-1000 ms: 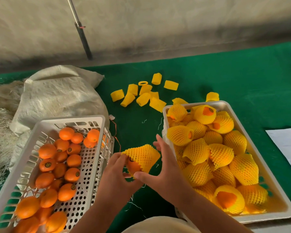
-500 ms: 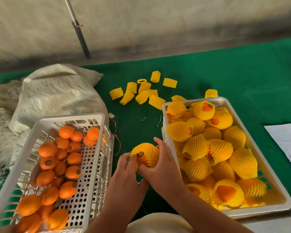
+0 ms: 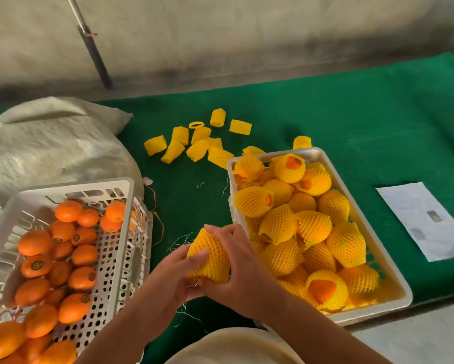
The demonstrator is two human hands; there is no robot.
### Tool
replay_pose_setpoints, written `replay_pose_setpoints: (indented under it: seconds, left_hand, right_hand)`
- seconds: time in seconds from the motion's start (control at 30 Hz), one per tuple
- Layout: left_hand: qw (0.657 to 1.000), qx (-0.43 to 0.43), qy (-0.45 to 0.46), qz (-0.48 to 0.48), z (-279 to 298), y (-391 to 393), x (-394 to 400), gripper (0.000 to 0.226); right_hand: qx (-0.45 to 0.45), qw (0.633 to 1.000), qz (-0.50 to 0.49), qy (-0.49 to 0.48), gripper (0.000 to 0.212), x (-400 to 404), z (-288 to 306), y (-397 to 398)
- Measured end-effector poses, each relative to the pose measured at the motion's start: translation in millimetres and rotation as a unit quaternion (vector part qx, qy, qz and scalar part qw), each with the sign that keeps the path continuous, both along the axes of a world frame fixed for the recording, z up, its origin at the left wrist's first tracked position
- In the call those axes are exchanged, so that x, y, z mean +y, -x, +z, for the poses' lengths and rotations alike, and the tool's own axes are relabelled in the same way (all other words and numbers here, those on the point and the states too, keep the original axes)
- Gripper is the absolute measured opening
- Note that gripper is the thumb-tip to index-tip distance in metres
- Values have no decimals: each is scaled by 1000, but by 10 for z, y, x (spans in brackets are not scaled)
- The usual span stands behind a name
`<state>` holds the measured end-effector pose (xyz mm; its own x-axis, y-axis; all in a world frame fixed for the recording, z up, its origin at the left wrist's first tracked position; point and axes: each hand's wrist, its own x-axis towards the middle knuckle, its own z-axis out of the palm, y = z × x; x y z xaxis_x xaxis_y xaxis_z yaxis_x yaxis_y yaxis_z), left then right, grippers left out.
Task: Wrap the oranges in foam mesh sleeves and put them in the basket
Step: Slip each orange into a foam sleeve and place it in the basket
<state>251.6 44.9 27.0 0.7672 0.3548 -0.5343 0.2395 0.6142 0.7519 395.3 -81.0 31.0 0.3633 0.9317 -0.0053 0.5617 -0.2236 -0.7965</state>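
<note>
I see the white basket (image 3: 393,295) on the right piled nearly full of sleeved oranges, while the crate (image 3: 121,232) on the left holds many bare oranges (image 3: 60,258) and spare sleeves (image 3: 198,149) lie on the green worktop (image 3: 352,127). Between the two, my left hand (image 3: 165,282) and right hand (image 3: 243,269) both grip one orange in a yellow foam mesh sleeve (image 3: 210,258), fingers curled round it, just beside the basket's near-left corner

2 white baskets (image 3: 126,206), (image 3: 323,156). ~25 bare oranges (image 3: 68,211) left, 20-odd sleeved oranges (image 3: 312,227) right, ~12 empty sleeves (image 3: 240,126) far, 1 sack (image 3: 50,143), 1 paper (image 3: 425,219).
</note>
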Motion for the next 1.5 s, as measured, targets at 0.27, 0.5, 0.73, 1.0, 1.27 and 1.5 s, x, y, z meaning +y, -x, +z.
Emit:
replay_pose_setpoints:
  seconds: [0.27,0.5,0.73,1.0,1.27,1.5]
  left_hand:
    - [999,-11,-25,-30,-9,-268,-310,72]
    - [921,53,-275,-271,52,-613,-495,43]
    - [891,107,-415,-148,-182,-239,-56,24]
    - [892,192,-408,-27,-444,509,361,21]
    - [759,344,-541,114,-532,1290,813,21]
    - [754,407,-515,19,-1064,1674,1373,22]
  right_hand:
    - [312,936,-152,61,91,-533,-37,-162]
    - [411,855,-314,38,92,-871,-111,-328]
    - [150,917,-351,116,94,-1351,-68,-992]
    - [35,910,-327,252,106,-1394,-272,-1271]
    - [-151,892,-341,255,81,-1427,-16,-1037]
    - [-102,958,-256,75,31,-914,-30,-492]
